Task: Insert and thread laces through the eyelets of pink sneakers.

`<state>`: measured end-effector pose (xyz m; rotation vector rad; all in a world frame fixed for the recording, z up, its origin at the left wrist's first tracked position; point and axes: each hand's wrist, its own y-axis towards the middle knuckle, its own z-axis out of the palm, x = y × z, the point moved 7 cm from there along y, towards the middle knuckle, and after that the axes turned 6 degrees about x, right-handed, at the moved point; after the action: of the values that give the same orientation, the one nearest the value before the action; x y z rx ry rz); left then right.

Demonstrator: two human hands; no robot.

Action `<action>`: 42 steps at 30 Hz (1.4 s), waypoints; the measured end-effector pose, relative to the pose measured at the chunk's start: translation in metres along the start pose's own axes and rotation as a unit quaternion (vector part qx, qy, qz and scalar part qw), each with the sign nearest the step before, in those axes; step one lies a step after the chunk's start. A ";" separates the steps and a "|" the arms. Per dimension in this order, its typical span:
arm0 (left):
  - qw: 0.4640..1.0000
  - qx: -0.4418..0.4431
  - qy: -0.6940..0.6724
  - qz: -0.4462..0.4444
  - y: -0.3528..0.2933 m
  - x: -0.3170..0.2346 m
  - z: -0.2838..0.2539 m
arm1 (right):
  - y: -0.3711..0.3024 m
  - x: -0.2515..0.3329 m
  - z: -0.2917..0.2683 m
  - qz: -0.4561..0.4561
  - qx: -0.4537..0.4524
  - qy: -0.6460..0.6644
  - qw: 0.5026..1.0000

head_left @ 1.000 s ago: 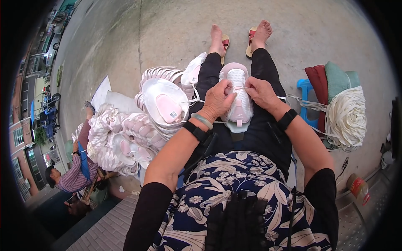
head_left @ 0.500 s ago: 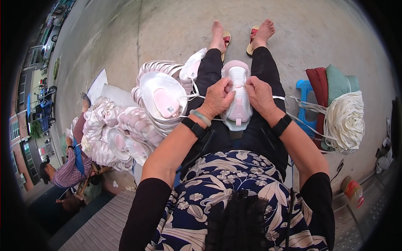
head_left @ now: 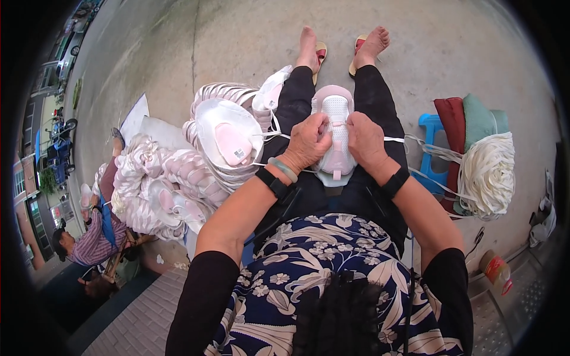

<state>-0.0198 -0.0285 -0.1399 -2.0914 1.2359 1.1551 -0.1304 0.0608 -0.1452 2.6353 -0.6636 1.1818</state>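
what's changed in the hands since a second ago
The right hand has turned slightly, its wrist drawn a little inward and toward the body. No new hold or release shows. The left hand is much as it was; both remain at the pink-and-white shoe upper on the lap. The bundle of white laces stays at the right.

My bare, curled left hand [head_left: 309, 142] and bare, curled right hand [head_left: 368, 141] face each other, fingertips [head_left: 323, 122] seemingly pinched, my bent bare forearms [head_left: 233, 215] angling inward.
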 end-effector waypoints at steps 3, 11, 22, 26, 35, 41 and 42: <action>1.000 -0.001 -0.007 0.004 0.000 0.001 -0.001 | 0.001 0.002 0.000 -0.009 -0.003 -0.012 1.000; 0.999 0.006 -0.024 -0.020 0.000 0.004 0.000 | 0.003 0.007 0.001 -0.036 0.023 -0.035 0.998; 1.000 -0.021 0.001 0.001 0.000 0.000 0.001 | 0.007 0.021 0.007 -0.086 0.013 -0.035 0.996; 1.000 -0.023 -0.001 0.010 -0.002 0.001 0.000 | 0.018 -0.002 0.007 0.016 0.044 0.073 0.996; 0.992 -0.076 0.059 0.082 -0.009 -0.016 -0.003 | 0.018 -0.007 0.014 0.032 0.117 0.113 0.986; 0.988 -0.049 0.111 0.093 -0.008 -0.020 -0.001 | 0.022 -0.003 0.013 0.006 0.131 0.080 0.988; 0.987 -0.044 0.124 0.089 -0.007 -0.020 0.000 | 0.023 -0.003 0.011 0.008 0.118 0.082 0.990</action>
<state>-0.0192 -0.0146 -0.1233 -2.2826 1.5379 1.0654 -0.1355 0.0380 -0.1555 2.6807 -0.5456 1.5489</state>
